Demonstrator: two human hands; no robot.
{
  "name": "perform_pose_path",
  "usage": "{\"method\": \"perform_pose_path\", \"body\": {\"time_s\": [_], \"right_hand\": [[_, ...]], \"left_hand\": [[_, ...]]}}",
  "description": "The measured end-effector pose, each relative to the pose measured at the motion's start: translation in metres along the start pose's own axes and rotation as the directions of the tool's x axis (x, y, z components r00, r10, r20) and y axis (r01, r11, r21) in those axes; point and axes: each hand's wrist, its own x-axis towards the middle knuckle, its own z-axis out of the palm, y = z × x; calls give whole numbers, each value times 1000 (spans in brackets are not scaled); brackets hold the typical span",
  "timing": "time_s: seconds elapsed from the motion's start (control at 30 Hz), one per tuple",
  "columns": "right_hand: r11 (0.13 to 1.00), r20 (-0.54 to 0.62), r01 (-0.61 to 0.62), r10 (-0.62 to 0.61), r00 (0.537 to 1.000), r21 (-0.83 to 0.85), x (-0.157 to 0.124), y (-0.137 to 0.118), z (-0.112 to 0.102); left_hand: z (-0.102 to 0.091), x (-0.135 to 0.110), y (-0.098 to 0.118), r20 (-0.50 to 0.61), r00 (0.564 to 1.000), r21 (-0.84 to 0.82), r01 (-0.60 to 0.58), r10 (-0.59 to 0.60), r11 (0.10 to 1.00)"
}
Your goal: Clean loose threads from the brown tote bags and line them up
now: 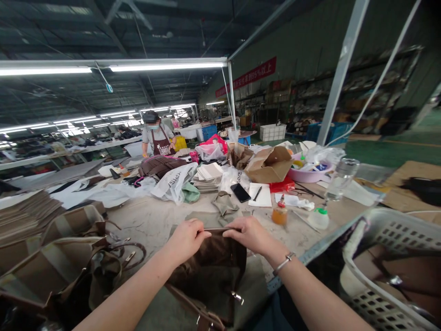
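Observation:
A dark brown bag (210, 271) with metal clasps lies on the worktable in front of me. My left hand (188, 239) is closed on the left part of its top edge. My right hand (250, 234), with a metal bangle at the wrist, grips the same edge a little to the right. Just beyond the bag sit olive-grey fabric pieces (225, 204).
Tan and brown bags (65, 262) are piled at the left. A white plastic basket (389, 257) stands at the right. Glue bottles (279, 214), a phone (240, 192), stacked card pieces (208, 177) and plastic bags clutter the table (148, 223). A masked person in an apron (157, 138) works at the far end.

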Motion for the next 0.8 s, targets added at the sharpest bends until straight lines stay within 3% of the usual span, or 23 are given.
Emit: {"method": "perform_pose_path", "body": {"time_s": [0.3, 0.47, 0.53, 0.7, 0.8], "right_hand": [[987, -73, 4, -16, 997, -159, 0, -1, 6], [997, 75, -13, 18, 997, -76, 0, -4, -3], [998, 79, -6, 10, 997, -58, 2, -8, -5], [954, 67, 3, 18, 998, -301, 14, -19, 5], [926, 61, 5, 19, 998, -378, 19, -19, 10]], "left_hand": [[0, 0, 2, -23, 1000, 29, 19, -19, 999], [-1, 1, 3, -27, 998, 17, 48, -48, 999], [0, 2, 3, -30, 997, 23, 68, -67, 997], [-3, 2, 0, -9, 995, 42, 103, -103, 994], [-14, -1, -4, 91, 992, -4, 86, -85, 996]]}}
